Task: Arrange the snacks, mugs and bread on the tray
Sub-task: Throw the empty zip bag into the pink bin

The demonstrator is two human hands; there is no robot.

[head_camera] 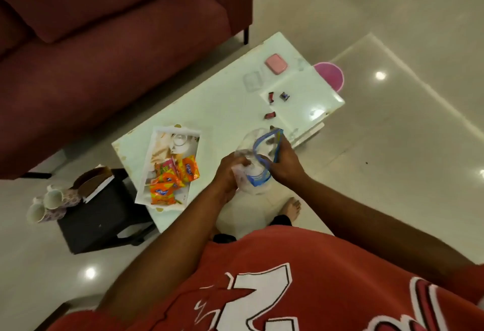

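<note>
Both hands — left hand (230,173), right hand (284,165) — grip a clear bag (258,163); snacks (174,177) lie on the tray (157,157), mugs (49,203) wait on the stool — no bread on it yet.

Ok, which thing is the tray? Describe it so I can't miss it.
Find the white glass table in front of the maroon sofa. At its near left corner lies a rectangular printed tray. It alone holds orange snack packets; the mugs sit apart on a black stool.
</note>
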